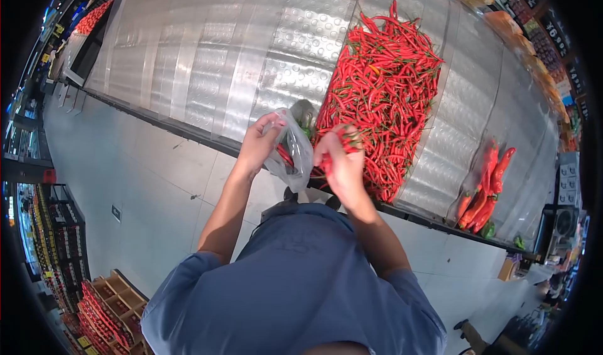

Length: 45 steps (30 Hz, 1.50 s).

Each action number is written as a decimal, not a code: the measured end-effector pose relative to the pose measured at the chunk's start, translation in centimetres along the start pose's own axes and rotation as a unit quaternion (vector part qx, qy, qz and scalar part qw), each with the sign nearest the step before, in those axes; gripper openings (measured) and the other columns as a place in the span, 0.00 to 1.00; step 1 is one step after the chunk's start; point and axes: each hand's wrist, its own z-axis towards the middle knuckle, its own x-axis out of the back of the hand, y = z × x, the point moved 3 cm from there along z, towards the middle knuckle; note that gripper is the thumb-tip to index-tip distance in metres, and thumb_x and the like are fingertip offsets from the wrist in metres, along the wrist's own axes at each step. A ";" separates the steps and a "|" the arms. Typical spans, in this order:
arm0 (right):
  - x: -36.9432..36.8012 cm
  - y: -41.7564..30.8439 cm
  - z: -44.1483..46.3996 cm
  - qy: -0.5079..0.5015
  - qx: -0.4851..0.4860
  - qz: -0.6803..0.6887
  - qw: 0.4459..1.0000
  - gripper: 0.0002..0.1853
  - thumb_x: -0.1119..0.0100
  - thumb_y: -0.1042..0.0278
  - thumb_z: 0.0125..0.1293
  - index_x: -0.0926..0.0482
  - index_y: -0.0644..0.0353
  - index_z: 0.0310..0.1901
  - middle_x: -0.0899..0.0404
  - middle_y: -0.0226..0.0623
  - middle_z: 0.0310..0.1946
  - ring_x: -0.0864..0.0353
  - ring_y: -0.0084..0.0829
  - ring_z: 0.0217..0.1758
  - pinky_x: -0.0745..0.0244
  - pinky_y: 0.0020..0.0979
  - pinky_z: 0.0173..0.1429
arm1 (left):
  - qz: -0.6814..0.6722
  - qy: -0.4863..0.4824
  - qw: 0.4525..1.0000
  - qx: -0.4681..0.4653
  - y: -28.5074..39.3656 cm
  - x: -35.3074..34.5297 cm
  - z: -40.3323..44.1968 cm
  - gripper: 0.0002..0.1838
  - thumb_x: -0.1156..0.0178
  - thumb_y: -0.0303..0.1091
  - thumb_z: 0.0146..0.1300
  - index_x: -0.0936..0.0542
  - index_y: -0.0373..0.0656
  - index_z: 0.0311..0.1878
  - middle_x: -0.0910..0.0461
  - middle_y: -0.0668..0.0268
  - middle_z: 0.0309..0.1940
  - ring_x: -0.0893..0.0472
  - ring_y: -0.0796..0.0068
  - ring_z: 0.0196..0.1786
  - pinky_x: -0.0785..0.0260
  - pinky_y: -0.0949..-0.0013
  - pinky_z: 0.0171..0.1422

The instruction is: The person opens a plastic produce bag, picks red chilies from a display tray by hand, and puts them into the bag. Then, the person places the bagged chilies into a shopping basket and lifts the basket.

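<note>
My left hand is closed on the rim of a clear plastic bag, which hangs in front of the display's edge. A few red chilies show inside the bag. Just right of the bag, my right hand is closed around several red chilies with green stems, over the near left corner of a large pile of thin red chilies. Some green peppers lie behind the bag.
The silver display surface spreads left and right of the pile. Larger red peppers lie at the right. Shelves of jars and a wooden rack stand lower left. A person's leg shows at lower right.
</note>
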 end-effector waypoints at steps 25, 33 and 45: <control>-0.4 10.8 -0.2 -0.175 0.072 -0.703 0.685 0.18 0.52 0.78 0.66 0.27 0.68 0.57 0.22 0.56 0.48 0.18 0.53 0.54 0.22 0.46 0.55 | 0.026 -0.003 1.000 -0.004 1.8 2.8 1.0 0.12 0.46 0.27 0.73 0.17 0.47 0.53 0.29 0.84 0.23 0.43 0.95 0.18 0.55 0.82 0.20; 9.3 -3.7 -7.3 0.055 0.164 -0.640 0.749 0.10 0.40 0.77 0.63 0.17 0.63 0.45 0.16 0.46 0.45 0.15 0.46 0.48 0.19 0.40 0.53 | -0.016 0.008 1.000 0.000 0.9 2.7 2.6 0.13 0.43 0.31 0.73 0.19 0.43 0.58 0.30 0.84 0.22 0.45 0.96 0.18 0.57 0.82 0.20; 20.0 -5.7 -8.1 0.189 0.052 -0.782 0.592 0.07 0.39 0.69 0.66 0.17 0.62 0.41 0.16 0.46 0.39 0.15 0.49 0.37 0.19 0.45 0.42 | 0.004 -0.006 1.000 -0.011 0.3 -0.3 3.6 0.15 0.42 0.32 0.74 0.21 0.41 0.61 0.18 0.77 0.39 0.41 0.96 0.19 0.54 0.82 0.20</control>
